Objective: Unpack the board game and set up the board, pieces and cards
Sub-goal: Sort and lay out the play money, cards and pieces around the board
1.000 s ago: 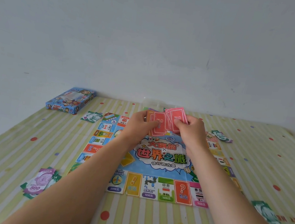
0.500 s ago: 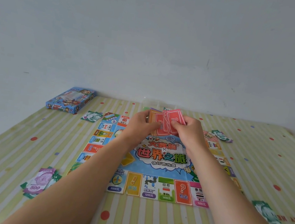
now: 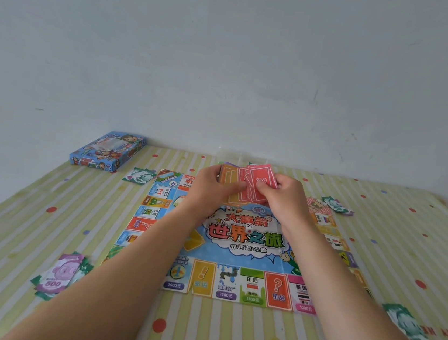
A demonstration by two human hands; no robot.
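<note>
Okay so from where I'm standing this setup is maybe two thirds done. The board (image 3: 245,237) is unfolded flat in the middle of the desk (image 3: 225,336), and the box (image 3: 106,151) sits off in the far left corner by the wall. Play money is out in piles around the board: a purple stack (image 3: 60,274) near left, green notes (image 3: 409,328) near right, and two smaller bunches (image 3: 138,176) up by the far corners.

What's left is the cards. They're up in the air over the far side of the board. The left hand (image 3: 212,188) grips an orange bunch (image 3: 229,176) with some red behind it, and the right hand (image 3: 286,203) has its fingers (image 3: 283,181) curled round a few fanned red cards (image 3: 262,181), thumb on top. My guess is they're being sorted by colour. I can't spot any pawns or loose dice yet.

Room-wise, the middle of the board is bare and looks like the obvious spot for both decks. There are wide open strips on either side too. The far edge is tight against the wall, so anything set there has little slack.
</note>
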